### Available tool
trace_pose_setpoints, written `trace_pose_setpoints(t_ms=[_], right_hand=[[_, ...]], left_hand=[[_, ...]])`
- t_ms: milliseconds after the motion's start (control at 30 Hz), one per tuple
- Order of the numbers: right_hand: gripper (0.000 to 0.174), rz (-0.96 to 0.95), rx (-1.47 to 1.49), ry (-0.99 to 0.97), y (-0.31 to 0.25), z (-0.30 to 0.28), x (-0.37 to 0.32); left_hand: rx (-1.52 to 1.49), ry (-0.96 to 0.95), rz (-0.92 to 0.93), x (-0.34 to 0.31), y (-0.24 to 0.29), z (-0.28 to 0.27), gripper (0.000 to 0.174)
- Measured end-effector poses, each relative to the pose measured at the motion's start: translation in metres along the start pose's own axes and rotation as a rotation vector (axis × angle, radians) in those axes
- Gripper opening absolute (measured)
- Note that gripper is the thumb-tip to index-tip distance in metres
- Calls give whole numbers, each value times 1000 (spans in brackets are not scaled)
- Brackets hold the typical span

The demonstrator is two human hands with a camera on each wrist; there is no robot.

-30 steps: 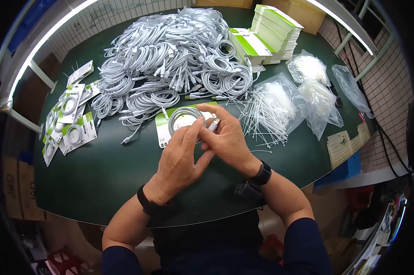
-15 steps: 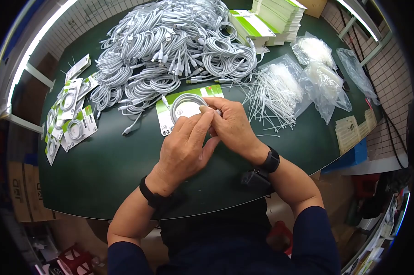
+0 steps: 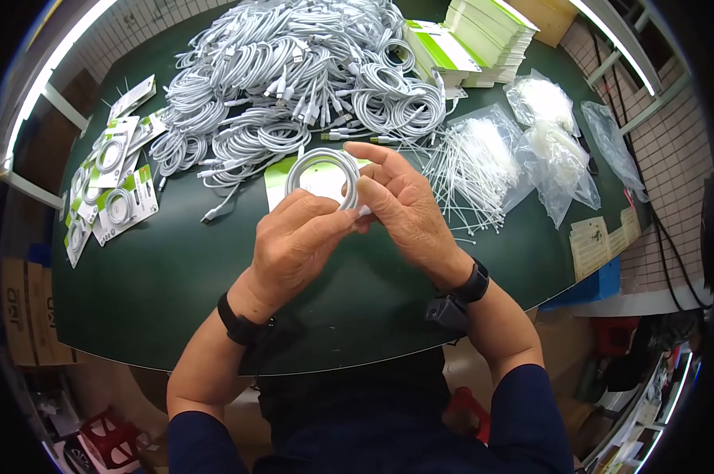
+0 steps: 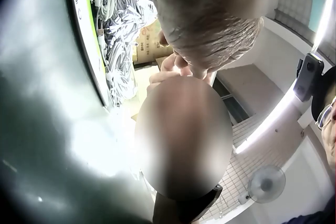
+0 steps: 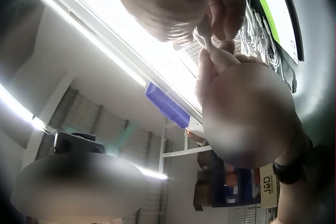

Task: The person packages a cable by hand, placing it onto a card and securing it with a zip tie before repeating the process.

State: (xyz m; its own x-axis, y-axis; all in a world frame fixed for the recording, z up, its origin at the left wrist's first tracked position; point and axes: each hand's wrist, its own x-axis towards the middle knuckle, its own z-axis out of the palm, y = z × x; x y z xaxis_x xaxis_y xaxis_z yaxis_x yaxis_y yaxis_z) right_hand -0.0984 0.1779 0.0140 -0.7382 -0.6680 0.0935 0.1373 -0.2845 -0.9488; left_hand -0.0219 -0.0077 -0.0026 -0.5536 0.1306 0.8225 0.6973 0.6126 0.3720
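A coiled white USB cable [image 3: 323,153] is held up between both hands in the head view, its ring facing the camera. My left hand [image 3: 294,241] grips the coil's lower edge between thumb and fingers. From the other side my right hand [image 3: 411,212] holds the coil, thumb on its right edge and index finger stretched out above. A small white cable end [image 3: 365,210] shows between the two hands. Behind the ring, a green and white card [image 3: 276,180] lies on the dark green table, partly covered. Both wrist views show the hands close together, with the coil mostly hidden.
A big heap of coiled cables [image 3: 286,71] covers the back. Carded cables [image 3: 120,205] lie at left. White cable ties [image 3: 475,170], plastic bags [image 3: 558,162] and stacked cards [image 3: 495,39] are at right. Paper sheets [image 3: 590,245] sit at the right edge.
The left hand's fingers have shifted onto the coil's lower edge. My right index finger has straightened away from the coil. More of the ring shows, and the USB plug seen earlier is now hidden.
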Motion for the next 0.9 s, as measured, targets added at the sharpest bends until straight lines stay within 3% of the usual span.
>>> trace_pose_setpoints(t_ms=[33, 133, 167, 267, 433, 667, 900], right_hand=[[49, 6, -11, -8, -2, 0, -1], [52, -269, -480, 44, -10, 3, -4], [52, -267, -492, 31, -15, 3, -3], [59, -731, -1173, -215, -34, 0, 0], [57, -735, -1289, -232, -14, 6, -2], [42, -561, -1366, -296, -22, 2, -8], [45, -486, -1132, -336, -25, -9, -6]], left_hand=[[-3, -7, 0, 1, 0, -2, 34], [1, -24, -5, 3, -2, -13, 31], [2, -49, -6, 4, -4, -16, 31], [-9, -58, 14, 3, -7, -15, 30], [8, -138, 109, 8, -3, -18, 25], [41, -258, 124, 10, 3, -26, 32], [-50, -282, 124, 11, 0, -24, 26]])
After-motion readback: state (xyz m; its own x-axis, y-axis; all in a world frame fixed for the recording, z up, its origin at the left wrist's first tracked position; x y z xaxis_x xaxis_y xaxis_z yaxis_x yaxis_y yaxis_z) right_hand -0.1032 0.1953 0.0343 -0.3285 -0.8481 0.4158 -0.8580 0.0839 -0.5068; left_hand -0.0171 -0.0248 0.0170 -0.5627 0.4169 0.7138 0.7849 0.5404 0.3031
